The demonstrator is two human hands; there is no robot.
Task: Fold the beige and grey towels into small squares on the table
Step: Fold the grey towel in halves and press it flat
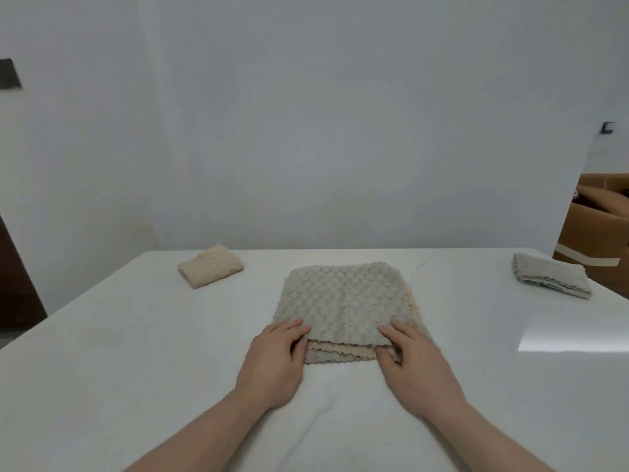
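Head view: grey towel (343,301) is lying centre of the white table (136,352), already doubled over, with a beige layer (337,350) peeking out along its near edge. Left hand (272,362) is sitting at the near-left corner, fingers fairly straight and lying on the top layer; right hand (415,366) is at the near-right corner, fingers over the top layer and thumb seemingly tucked at the edge, though a true pinch is hard to confirm. Folded beige towel (211,265) is resting far left, folded grey towel (551,275) far right, both well apart from the work. Cardboard box (599,226) is standing beyond the table's right end. Step looks like mid-fold on the centre piece; next move is probably calling for lifting both near corners together and carrying them to the far edge, keeping edges aligned.
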